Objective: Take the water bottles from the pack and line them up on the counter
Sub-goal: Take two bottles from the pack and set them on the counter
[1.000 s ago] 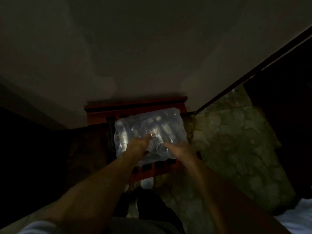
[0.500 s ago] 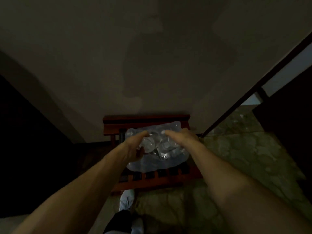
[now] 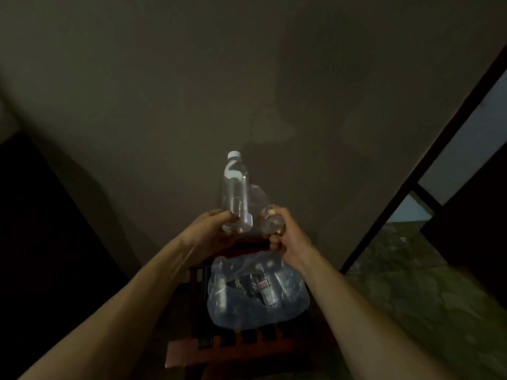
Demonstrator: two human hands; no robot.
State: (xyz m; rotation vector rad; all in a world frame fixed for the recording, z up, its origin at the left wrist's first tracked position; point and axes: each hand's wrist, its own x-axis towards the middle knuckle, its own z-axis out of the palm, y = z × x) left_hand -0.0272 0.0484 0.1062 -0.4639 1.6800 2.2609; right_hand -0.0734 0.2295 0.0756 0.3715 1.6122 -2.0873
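Note:
My left hand (image 3: 211,229) grips the base of a clear water bottle (image 3: 234,190) with a white cap, held upright in the air in front of the wall. My right hand (image 3: 285,237) grips a second clear bottle (image 3: 270,222), seen end-on with its bottom toward me. Both hands are raised above the plastic-wrapped pack (image 3: 255,292), which lies torn open on a red wooden slatted stand (image 3: 233,349) and holds several more bottles. No counter is in view.
A plain grey wall (image 3: 247,91) fills the upper view. A dark door frame (image 3: 428,165) runs diagonally at the right, with mottled green stone floor (image 3: 425,283) beyond it. The left side is dark.
Both hands were down in the pack on the stand; now each has come up holding a bottle, and the view has tilted upward.

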